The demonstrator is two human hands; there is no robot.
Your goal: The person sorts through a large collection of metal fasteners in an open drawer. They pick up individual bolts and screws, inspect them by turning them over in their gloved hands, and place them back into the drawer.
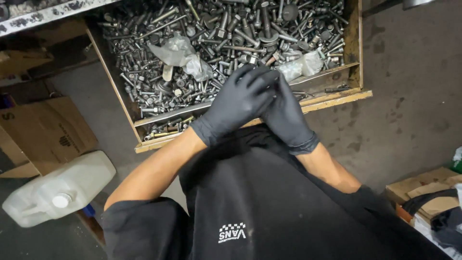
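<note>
Both my hands wear black gloves and meet over the front edge of a wooden drawer (337, 98) filled with several grey bolts, nuts and washers (231, 33). My left hand (238, 103) lies partly across my right hand (288, 118), and their fingertips touch near the drawer's front rail. The fingers are curled together, and whether anything small sits between them is hidden. Crumpled clear plastic bags (180, 55) lie on the bolts just behind my hands.
A white plastic jug (57, 190) lies on the floor at the left, beside brown cardboard boxes (45, 132). More cardboard and a dark strap (430, 197) sit at the right. Grey concrete floor (409, 96) surrounds the drawer. My black shirt fills the bottom.
</note>
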